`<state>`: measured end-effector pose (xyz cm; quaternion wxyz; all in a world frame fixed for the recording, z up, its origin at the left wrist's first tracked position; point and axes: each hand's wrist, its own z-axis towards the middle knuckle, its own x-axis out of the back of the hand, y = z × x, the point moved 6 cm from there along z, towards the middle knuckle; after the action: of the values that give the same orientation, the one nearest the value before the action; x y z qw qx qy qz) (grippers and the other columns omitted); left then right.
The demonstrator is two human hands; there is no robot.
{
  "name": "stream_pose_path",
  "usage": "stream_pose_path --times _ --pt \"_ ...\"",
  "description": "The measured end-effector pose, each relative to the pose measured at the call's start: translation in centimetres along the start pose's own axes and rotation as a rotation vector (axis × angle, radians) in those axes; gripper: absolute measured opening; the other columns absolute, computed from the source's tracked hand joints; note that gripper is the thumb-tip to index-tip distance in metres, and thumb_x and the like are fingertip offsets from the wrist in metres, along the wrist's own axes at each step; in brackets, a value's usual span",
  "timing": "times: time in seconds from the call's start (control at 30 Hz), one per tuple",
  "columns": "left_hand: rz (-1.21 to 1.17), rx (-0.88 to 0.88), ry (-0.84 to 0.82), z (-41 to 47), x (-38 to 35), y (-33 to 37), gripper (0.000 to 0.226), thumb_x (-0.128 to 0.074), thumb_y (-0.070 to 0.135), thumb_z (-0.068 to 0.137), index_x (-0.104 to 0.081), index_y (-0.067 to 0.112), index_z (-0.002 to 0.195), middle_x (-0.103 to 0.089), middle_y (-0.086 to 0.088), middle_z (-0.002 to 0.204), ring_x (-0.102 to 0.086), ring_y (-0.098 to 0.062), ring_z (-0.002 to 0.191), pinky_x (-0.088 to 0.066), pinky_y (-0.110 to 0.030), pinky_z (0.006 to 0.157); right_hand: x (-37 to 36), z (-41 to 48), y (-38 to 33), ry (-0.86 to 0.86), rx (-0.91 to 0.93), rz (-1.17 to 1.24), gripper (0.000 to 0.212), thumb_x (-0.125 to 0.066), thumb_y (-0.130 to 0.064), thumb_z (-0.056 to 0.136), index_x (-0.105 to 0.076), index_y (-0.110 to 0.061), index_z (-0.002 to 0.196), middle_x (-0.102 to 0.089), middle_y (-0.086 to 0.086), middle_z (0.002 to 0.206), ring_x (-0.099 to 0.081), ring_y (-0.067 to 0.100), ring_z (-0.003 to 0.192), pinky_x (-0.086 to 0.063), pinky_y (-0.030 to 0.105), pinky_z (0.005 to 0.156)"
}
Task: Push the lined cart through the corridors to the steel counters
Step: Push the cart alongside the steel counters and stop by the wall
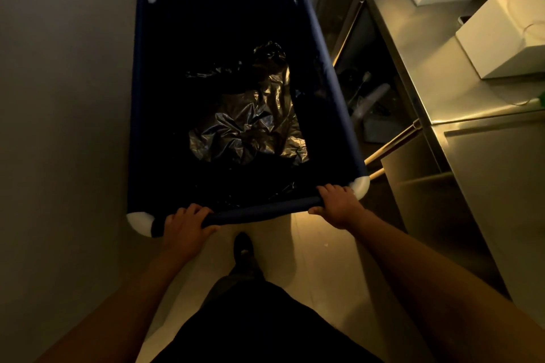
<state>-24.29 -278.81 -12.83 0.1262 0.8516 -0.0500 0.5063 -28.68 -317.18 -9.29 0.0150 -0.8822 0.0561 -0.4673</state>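
Observation:
A dark blue fabric cart [324,68] with white corner pieces fills the middle of the head view. A crumpled black plastic liner [250,124] lies in its bottom. My left hand [184,225] grips the near rim bar toward its left end. My right hand [339,203] grips the same bar close to the right corner. The steel counter [418,68] runs along the right side, right beside the cart's right rim.
A plain wall closes in on the left of the cart. White boxes [507,38] sit on the counter. Two wooden handles [392,141] lean out from under the counter near the cart's right corner. Clutter lies on the lower shelf [365,97]. My foot [243,247] is on the pale floor.

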Motion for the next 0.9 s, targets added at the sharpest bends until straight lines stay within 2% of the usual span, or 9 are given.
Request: stream_pose_path --times 0.37,0.6,0.9 --pt "-0.029 0.015 0.050 6.1 4.0 0.0 0.056 -0.047 0.068 0.091 -0.056 0.031 0.132 -0.054 -0.001 0.136 -0.052 -0.030 0.119 -0.037 -0.045 0.097 5.3 6.8 -1.2 -0.023 -0.012 -0.071 0.073 -0.047 -0.056 0.100 -0.025 -0.018 0.159 -0.037 0.007 0.159 -0.033 0.029 0.147 -0.022 0.050 0.123" --pt "-0.030 0.043 0.086 9.4 5.9 -0.1 0.053 -0.055 0.065 0.089 -0.060 0.030 0.128 -0.058 -0.004 0.132 -0.055 -0.033 0.115 -0.039 -0.047 0.095 8.3 11.1 -0.5 -0.056 0.026 -0.082 0.072 -0.047 -0.056 0.100 -0.026 -0.018 0.158 -0.037 0.008 0.159 -0.033 0.030 0.147 -0.022 0.050 0.123" --pt "-0.032 0.110 0.031 14.5 8.6 -0.9 0.055 -0.048 0.068 0.091 -0.055 0.033 0.133 -0.055 -0.001 0.137 -0.052 -0.030 0.120 -0.037 -0.046 0.099 12.5 16.7 -0.4 0.010 0.102 -0.056 0.070 -0.051 -0.056 0.099 -0.033 -0.018 0.154 -0.043 0.007 0.154 -0.037 0.029 0.144 -0.024 0.049 0.122"
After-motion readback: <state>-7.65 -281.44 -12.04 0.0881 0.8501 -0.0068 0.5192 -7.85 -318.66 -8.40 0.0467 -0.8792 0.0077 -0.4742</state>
